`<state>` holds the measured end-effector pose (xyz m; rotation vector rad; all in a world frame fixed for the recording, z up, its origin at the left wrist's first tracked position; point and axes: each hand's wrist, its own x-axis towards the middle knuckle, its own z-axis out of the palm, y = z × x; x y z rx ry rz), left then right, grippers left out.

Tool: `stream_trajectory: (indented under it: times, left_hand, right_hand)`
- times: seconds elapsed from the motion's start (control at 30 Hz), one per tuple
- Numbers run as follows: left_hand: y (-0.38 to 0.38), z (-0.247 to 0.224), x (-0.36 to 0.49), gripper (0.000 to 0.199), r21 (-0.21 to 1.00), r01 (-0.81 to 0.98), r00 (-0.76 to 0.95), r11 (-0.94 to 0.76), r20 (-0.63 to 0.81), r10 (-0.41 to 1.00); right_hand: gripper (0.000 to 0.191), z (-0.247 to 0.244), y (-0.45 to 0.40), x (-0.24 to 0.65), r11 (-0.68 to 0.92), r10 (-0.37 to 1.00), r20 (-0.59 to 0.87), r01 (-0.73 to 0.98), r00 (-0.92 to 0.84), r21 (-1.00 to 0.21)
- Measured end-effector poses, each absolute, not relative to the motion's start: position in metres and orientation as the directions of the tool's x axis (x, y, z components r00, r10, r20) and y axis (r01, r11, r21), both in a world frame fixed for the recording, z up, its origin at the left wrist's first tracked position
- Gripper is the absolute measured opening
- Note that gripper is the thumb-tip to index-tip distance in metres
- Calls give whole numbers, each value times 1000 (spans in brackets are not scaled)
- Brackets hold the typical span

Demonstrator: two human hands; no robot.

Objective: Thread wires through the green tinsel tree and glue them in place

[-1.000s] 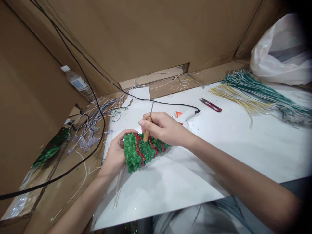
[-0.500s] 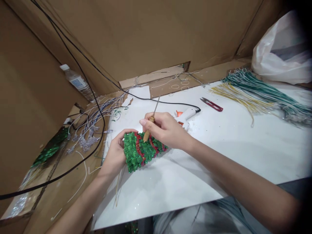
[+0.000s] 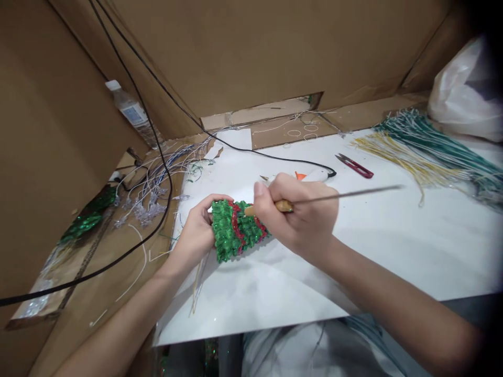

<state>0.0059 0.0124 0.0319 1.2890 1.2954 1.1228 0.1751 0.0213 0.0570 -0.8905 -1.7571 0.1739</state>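
A small green tinsel tree (image 3: pixel 226 233) with red garland lies on its side above the white board. My left hand (image 3: pixel 198 228) is closed round its wide end, and part of the fingers is hidden behind it. In my right hand (image 3: pixel 301 217) is a thin metal rod tool with a wooden handle (image 3: pixel 284 205), like an awl. The handle's end is beside the tree's upper side; the rod points right, away from it. Behind my right hand lies a white glue gun (image 3: pixel 320 174) with an orange trigger, partly hidden.
Red thread snips (image 3: pixel 354 166) lie on the white board (image 3: pixel 393 241). Bundles of yellow wires (image 3: pixel 404 157) and green wires (image 3: pixel 444 139) sit at right by a white plastic bag (image 3: pixel 467 94). A black cable (image 3: pixel 167 178) crosses the left side, near string lights (image 3: pixel 143 212) and a bottle (image 3: pixel 133 112).
My right hand has moved right, and the rod has swung from pointing up to pointing right. The tree stays in my left hand. The whole view has shifted slightly.
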Motion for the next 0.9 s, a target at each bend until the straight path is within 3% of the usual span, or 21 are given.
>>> stream_trajectory:
  times: [0.17, 0.37, 0.5, 0.6, 0.77, 0.9]
  left_hand:
    - [13, 31, 4, 36, 992, 122, 11, 20, -22, 1000]
    - [13, 32, 4, 36, 989, 136, 11, 50, -53, 999]
    - [13, 33, 5, 36, 988, 148, 1, 50, -51, 999]
    - [13, 32, 5, 35, 988, 151, 2, 42, -43, 999]
    - [13, 31, 4, 33, 990, 143, 9, 13, -14, 1000]
    - [13, 31, 3, 32, 987, 162, 6, 2, -3, 1000]
  right_hand:
    - [35, 46, 25, 170, 732, 654, 728, 416, -207, -540]
    - [36, 61, 32, 179, 578, 763, 626, 262, 159, -772]
    - [36, 65, 42, 183, 497, 825, 522, 163, 217, -853]
    - [32, 55, 47, 178, 463, 854, 485, 151, 190, -874]
    - [29, 44, 45, 166, 437, 899, 427, 213, -94, -874]
    - [30, 54, 44, 168, 483, 866, 500, 241, 16, -842]
